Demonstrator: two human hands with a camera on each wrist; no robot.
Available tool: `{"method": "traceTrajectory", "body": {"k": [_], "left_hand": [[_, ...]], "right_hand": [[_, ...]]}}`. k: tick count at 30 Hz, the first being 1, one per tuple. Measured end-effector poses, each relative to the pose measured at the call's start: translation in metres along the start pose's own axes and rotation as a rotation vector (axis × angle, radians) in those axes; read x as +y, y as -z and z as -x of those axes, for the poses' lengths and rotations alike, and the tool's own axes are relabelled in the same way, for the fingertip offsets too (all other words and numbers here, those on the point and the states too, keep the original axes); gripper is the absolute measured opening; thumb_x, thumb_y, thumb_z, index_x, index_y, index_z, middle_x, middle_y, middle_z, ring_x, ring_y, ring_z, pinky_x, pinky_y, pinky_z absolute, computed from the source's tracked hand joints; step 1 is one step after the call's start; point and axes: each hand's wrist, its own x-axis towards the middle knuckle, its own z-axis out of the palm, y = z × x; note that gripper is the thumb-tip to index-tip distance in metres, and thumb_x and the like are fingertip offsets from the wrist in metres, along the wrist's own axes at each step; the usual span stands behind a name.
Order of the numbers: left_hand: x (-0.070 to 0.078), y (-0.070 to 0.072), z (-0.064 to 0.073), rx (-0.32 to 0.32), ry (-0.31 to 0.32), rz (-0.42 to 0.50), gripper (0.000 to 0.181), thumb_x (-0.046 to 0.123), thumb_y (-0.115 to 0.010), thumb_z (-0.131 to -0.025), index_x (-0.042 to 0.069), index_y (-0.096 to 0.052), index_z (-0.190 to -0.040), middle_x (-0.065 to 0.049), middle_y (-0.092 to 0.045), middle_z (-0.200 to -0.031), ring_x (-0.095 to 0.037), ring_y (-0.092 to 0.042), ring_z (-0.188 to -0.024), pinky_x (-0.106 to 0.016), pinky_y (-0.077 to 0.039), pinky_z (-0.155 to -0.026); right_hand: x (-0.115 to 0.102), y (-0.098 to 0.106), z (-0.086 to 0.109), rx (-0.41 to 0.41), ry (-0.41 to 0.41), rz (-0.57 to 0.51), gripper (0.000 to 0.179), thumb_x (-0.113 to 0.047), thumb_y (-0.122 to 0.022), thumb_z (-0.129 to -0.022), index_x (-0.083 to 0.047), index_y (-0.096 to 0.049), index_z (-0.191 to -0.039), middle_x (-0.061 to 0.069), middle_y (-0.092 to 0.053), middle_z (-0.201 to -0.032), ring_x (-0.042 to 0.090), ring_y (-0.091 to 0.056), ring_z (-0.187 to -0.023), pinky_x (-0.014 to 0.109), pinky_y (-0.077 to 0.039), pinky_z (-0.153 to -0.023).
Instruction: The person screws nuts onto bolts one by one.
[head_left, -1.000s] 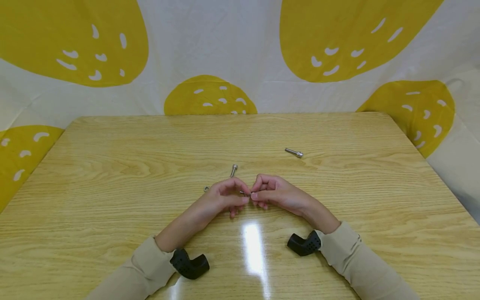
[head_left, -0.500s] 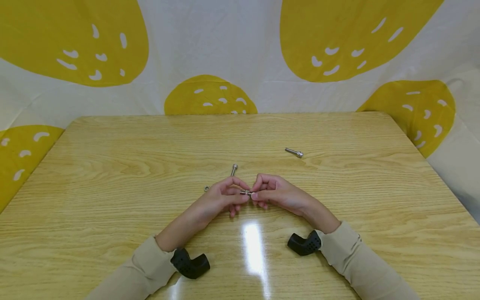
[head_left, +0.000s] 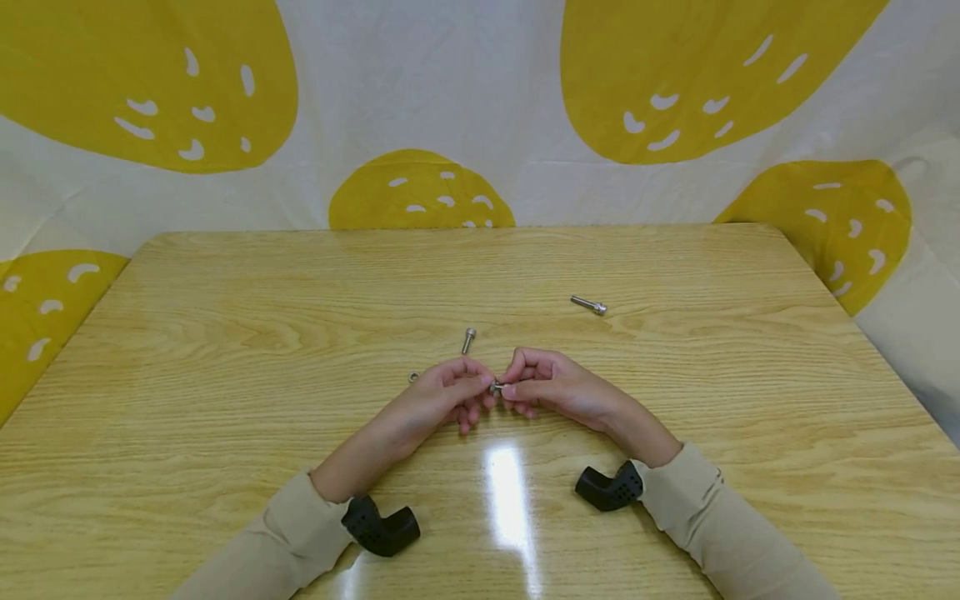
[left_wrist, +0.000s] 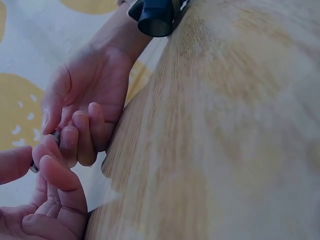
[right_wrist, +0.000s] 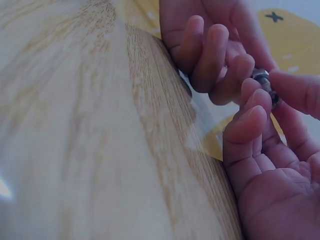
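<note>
Clearly, a small bolt [head_left: 502, 387] pinched from both sides

At the centre of the head view, slightly below the middle, the bolt is held above the surface [head_left: 675, 275]. The left hand [head_left: 442, 396] has its grip nearly closed, thumb and finger pinching the bolt's left end, where what looks like a nut [head_left: 496, 389] shows between the fingertips. The right hand [head_left: 558, 387] has an equally narrow grip, thumb and forefinger pinching the other end. The remaining fingers of both hands are curled, and fingertips hide much of the bolt. Just above the left hand lies a loose bolt [head_left: 468, 340]; a loose nut [head_left: 413, 377] lies at its left side. Right of centre, farther up the frame, rests another bolt [head_left: 588, 305].
</note>
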Motion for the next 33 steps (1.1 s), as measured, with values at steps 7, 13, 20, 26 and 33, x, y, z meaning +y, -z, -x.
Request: {"method": "traceTrajectory", "body": {"k": [7,13,20,26,33], "left_hand": [[-0.0013,0.0015,0.0004,0.004,-0.025,0.011,0.018,0.012,-0.058,-0.091,0.007,-0.050,-0.106,-0.001,-0.056,-0.077,-0.010,-0.049,-0.062,-0.020,-0.043,-0.054],[0.0000,0.0014,0.0005,0.014,-0.008,0.031,0.021,0.014,-0.058,-0.091,0.007,-0.049,-0.109,-0.002,-0.054,-0.081,-0.012,-0.049,-0.066,-0.021,-0.044,-0.055],[0.0001,-0.0001,-0.0005,0.012,0.010,-0.007,0.018,0.017,-0.050,-0.096,0.003,-0.049,-0.106,-0.001,-0.058,-0.084,-0.008,-0.049,-0.060,-0.019,-0.043,-0.052],[-0.0010,0.0012,0.0003,0.006,-0.007,0.015,0.015,0.012,-0.057,-0.091,0.007,-0.049,-0.103,-0.001,-0.057,-0.081,-0.010,-0.049,-0.062,-0.020,-0.043,-0.053],[-0.0004,0.0018,0.0011,0.007,-0.015,0.046,0.025,0.013,-0.058,-0.090,0.007,-0.048,-0.112,-0.001,-0.055,-0.082,-0.011,-0.050,-0.065,-0.020,-0.043,-0.054]], "right_hand": [[-0.0011,-0.0005,0.0000,0.006,-0.005,0.000,0.005,-0.003,-0.054,-0.091,-0.007,-0.055,-0.094,0.006,-0.062,-0.086,0.011,-0.052,-0.068,0.021,-0.045,-0.062],[-0.0016,-0.0009,0.0001,0.005,-0.006,0.005,0.005,-0.005,-0.055,-0.091,-0.009,-0.055,-0.094,0.005,-0.062,-0.085,0.010,-0.053,-0.069,0.021,-0.046,-0.062],[-0.0012,-0.0007,0.0001,0.002,-0.006,0.002,0.006,-0.005,-0.056,-0.091,-0.007,-0.055,-0.095,0.006,-0.062,-0.089,0.011,-0.055,-0.074,0.021,-0.047,-0.064],[-0.0016,-0.0010,-0.0002,0.003,-0.005,0.004,0.005,-0.005,-0.057,-0.090,-0.007,-0.055,-0.094,0.006,-0.062,-0.088,0.012,-0.054,-0.072,0.022,-0.047,-0.064],[-0.0012,-0.0008,0.0000,0.001,0.000,0.004,0.005,-0.006,-0.057,-0.090,-0.008,-0.055,-0.094,0.006,-0.062,-0.087,0.012,-0.054,-0.072,0.022,-0.047,-0.064]]}}
